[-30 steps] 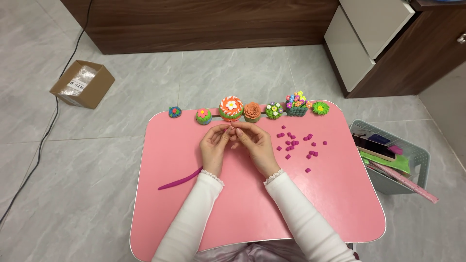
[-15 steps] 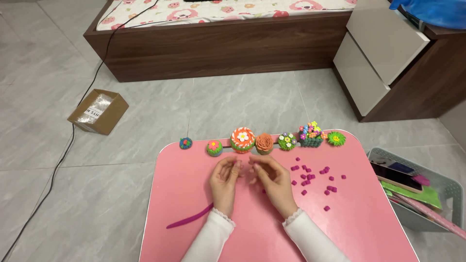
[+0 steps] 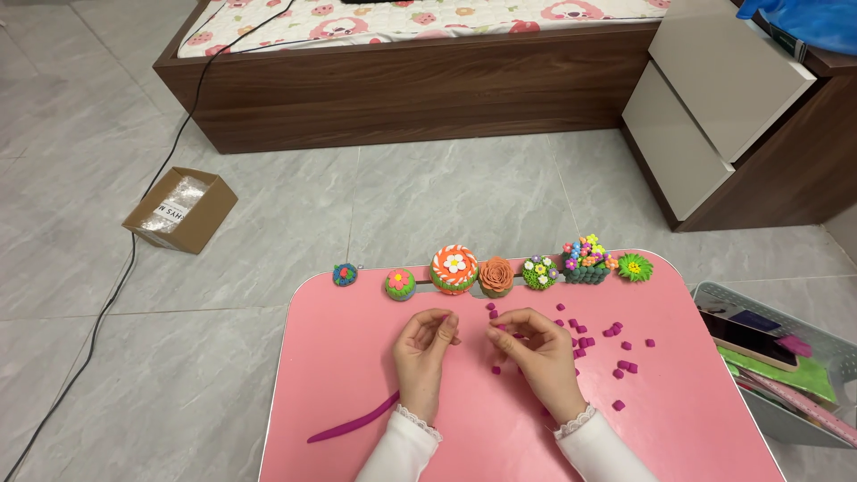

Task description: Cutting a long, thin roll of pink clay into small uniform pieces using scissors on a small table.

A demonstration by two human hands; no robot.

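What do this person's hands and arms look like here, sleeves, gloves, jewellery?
Both hands are bare: the left hand and the right hand show no gloves, and no rings or watch are visible. Both arms wear long white sleeves, each ending in a narrow lacy scalloped cuff at the wrist.

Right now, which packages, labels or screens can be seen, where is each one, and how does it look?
Cardboard box: on the grey floor, left of the pink table; brown, open, clear plastic inside.
White label: on the box flap; small rectangle with dark print.
Phone: in the grey tray right of the table; flat, dark screen, switched off.
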